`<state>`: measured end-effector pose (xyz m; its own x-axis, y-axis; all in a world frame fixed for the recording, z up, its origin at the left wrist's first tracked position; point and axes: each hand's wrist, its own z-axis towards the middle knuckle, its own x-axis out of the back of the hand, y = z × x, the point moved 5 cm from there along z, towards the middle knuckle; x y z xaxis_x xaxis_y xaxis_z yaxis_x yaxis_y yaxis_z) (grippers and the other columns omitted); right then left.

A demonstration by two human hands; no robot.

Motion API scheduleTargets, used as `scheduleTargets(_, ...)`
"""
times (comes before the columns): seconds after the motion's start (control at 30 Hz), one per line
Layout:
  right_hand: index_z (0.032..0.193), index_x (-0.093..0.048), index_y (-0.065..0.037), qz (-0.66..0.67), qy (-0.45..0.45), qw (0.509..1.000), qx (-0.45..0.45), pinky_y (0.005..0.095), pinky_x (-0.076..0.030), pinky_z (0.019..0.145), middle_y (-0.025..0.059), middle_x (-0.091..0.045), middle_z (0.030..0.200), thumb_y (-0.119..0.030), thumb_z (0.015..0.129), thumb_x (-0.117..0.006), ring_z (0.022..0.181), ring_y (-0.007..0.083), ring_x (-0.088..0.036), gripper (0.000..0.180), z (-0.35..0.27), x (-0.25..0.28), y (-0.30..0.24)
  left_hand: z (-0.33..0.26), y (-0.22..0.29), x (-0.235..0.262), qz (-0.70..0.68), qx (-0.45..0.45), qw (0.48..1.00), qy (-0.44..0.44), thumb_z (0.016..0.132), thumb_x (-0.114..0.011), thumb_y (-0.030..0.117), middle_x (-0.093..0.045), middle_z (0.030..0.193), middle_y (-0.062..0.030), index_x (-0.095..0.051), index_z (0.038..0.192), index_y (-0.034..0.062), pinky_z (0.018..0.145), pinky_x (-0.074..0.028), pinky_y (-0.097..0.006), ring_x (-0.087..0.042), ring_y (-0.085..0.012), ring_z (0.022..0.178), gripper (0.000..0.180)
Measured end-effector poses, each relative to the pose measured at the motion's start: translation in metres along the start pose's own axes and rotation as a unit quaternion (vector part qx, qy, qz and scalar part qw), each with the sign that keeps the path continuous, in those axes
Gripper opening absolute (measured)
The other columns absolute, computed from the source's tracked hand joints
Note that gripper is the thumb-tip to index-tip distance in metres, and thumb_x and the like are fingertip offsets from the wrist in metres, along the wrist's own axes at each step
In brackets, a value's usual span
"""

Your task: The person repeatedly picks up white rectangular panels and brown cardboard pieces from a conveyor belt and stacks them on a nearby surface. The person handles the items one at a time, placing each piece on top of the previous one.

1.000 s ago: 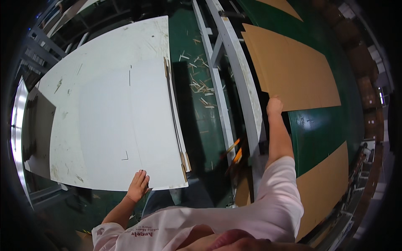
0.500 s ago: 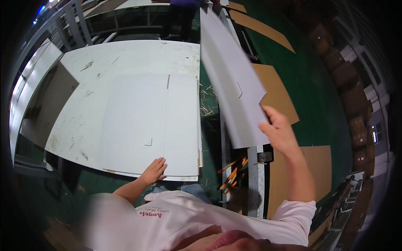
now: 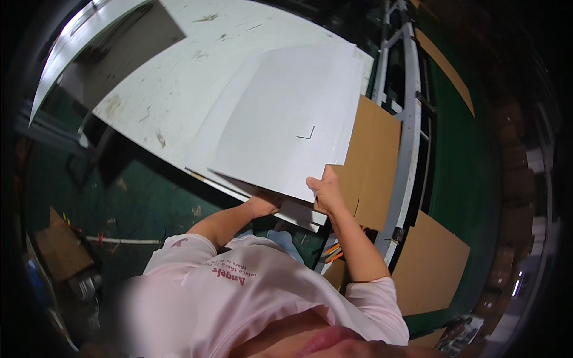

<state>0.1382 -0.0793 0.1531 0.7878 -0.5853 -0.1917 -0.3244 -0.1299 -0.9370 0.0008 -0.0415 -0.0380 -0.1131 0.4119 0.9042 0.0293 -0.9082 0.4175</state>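
The white sheet (image 3: 280, 107) extends forward from the fingers of the right hand (image 3: 325, 191), pinched around its near corner; the left hand (image 3: 263, 204) sits beneath its near edge (opening shadowed, cannot tell). Best keep it level, edges parallel to the lower sheet (image 3: 208, 136).

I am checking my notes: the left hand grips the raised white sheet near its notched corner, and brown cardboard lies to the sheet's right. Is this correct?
Not quite: the head view shows the right hand, not the left hand, gripping the raised white sheet near its notched corner. Brown cardboard does lie to the sheet's right.
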Motion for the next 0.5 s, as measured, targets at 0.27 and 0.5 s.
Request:
scheduleTargets(0.27, 0.116, -0.048, 0.006, -0.054, -0.011, 0.994, -0.099, 0.0332, -0.045, 0.091, 0.0132, -0.059, 0.111, 0.007, 0.079, -0.060, 0.102, 0.0219, -0.058, 0.039, 0.011, 0.014, 0.098, -0.047, 0.043, 0.042, -0.154, -0.101, 0.982, 0.032, 0.084, -0.065, 0.020, -0.056, 0.122, -0.0153, -0.051, 0.127, 0.0061, 0.094, -0.046, -0.042, -0.054, -0.0325, 0.112, 0.047)
scheduleTargets(0.5, 0.088, -0.054, 0.004, -0.253, -0.029, 0.940, -0.225, 0.0444, -0.052, 0.066, 0.0155, -0.060, 0.068, -0.015, 0.084, -0.065, 0.074, 0.0299, -0.067, 0.022, 0.037, 0.043, 0.161, 0.014, 0.038, 0.097, -0.084, 0.064, 0.993, 0.056, 0.070, -0.074, 0.014, -0.053, 0.121, -0.0124, -0.049, 0.126, 0.0078, 0.089, -0.047, -0.040, -0.053, -0.0305, 0.109, 0.061)
